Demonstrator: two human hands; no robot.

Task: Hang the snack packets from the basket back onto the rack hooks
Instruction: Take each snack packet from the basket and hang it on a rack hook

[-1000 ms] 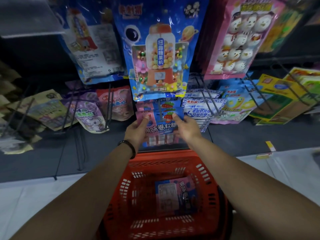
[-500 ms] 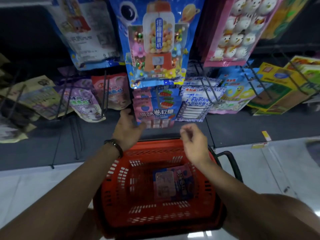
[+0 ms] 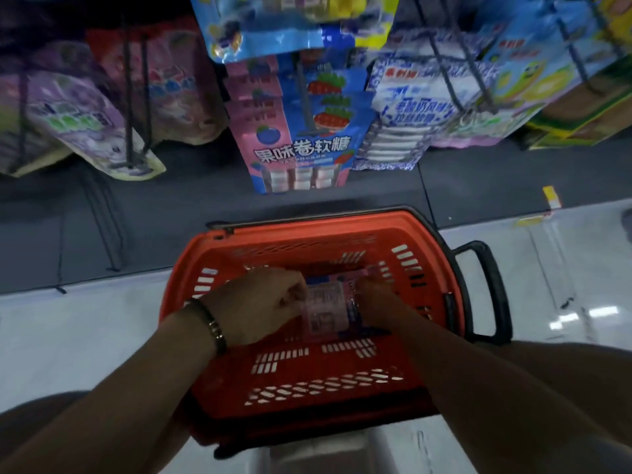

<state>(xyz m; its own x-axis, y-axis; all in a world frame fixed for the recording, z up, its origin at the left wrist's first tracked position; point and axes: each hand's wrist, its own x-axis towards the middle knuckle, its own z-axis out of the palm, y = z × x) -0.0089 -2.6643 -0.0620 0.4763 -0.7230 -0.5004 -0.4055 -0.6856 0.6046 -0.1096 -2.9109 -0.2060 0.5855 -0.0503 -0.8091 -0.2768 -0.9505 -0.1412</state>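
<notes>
Inside the orange slotted plastic basket (image 3: 307, 388), the left hand (image 3: 260, 302) and right hand (image 3: 376, 302) each grip an opposite edge of a pink-and-blue plastic snack packet (image 3: 328, 309) lying label-side up on the bottom. Beyond the basket, matching packets (image 3: 301, 138) hang from a black wire hook (image 3: 304, 97) on the rack.

Both hands are off the hung packet (image 3: 301, 145) and down inside the basket (image 3: 307, 234). Our left hand (image 3: 260, 306) now pinches the left edge of the loose packet (image 3: 326, 309) lying there, and our right hand (image 3: 376, 304) grips its right edge. Our view tips downward, so the basket sits higher in frame.
</notes>
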